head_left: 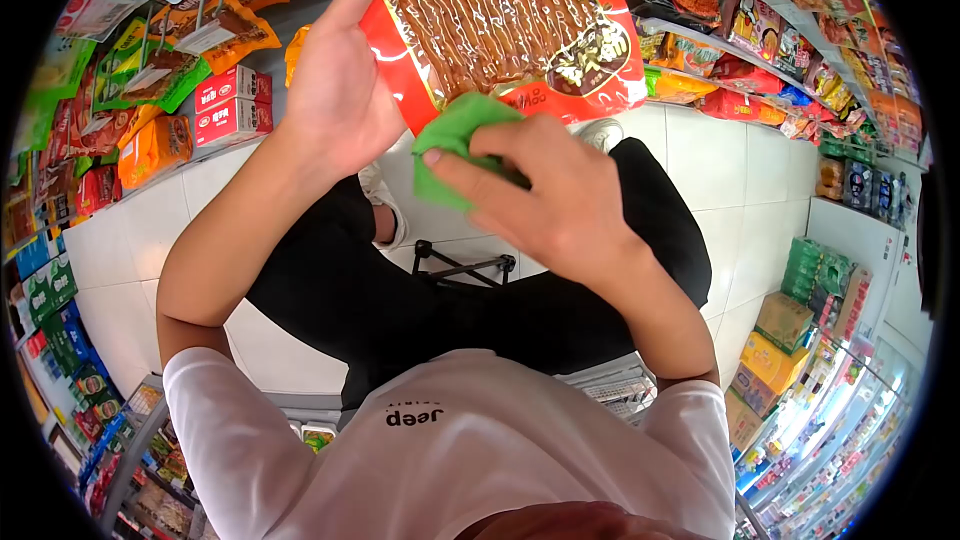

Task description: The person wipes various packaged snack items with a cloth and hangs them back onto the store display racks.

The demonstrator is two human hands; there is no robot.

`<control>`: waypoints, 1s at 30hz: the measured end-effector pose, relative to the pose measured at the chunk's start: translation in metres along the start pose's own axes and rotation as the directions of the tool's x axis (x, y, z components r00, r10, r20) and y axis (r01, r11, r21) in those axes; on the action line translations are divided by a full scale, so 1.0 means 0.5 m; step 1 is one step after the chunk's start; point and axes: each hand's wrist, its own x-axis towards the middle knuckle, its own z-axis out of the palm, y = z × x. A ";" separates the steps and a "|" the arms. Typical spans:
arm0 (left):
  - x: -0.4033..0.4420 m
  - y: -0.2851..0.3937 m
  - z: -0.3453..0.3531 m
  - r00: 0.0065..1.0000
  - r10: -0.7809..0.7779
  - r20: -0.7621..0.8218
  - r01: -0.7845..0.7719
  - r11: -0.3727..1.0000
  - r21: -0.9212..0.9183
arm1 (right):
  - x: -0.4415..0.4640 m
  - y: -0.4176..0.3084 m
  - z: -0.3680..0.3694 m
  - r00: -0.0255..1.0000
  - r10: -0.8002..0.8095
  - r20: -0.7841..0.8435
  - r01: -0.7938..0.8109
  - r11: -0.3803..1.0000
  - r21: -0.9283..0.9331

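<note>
A large red-edged snack package [480, 20] with a clear window showing brown strips is at the top centre. My left hand [345, 80] holds it by its left edge, thumb on the front and palm turned up behind the edge. A green cloth [462, 145] is pinched between the thumb and fingers of my right hand [550, 190], touching the package's lower edge. Part of the cloth is hidden behind the fingers.
Shelves of packaged snacks [150, 65] stand at the left, with red-and-white boxes [233, 105]. More snack packs [740, 105] line the right shelf. A black folding stool frame [463, 265] shows between my legs. Cartons [775, 360] are stacked at the lower right.
</note>
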 end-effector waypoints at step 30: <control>-0.034 -0.045 0.083 0.984 -0.072 -0.161 0.154 0.790 0.593 | 0.018 0.129 -0.091 0.846 0.260 -0.466 -0.250 0.965 0.083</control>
